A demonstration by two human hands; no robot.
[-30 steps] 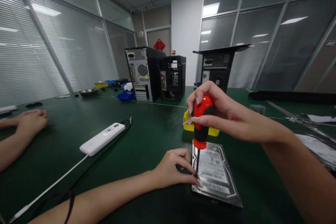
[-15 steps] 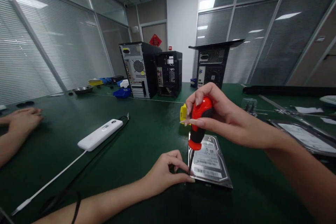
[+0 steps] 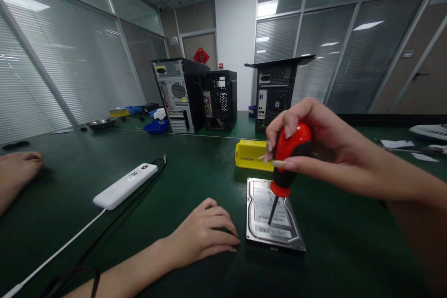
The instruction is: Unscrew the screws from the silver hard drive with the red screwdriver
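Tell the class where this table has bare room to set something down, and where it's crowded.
The widest bare patch lies between the white device, the left hand and the yellow tray. A smaller one lies right of the drive, below the right hand. Crowded: the back, with cases and blue tray.

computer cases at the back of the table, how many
3: a silver-backed case on the left, a smaller black case next to it, and a third case further right, partly hidden by the right hand.
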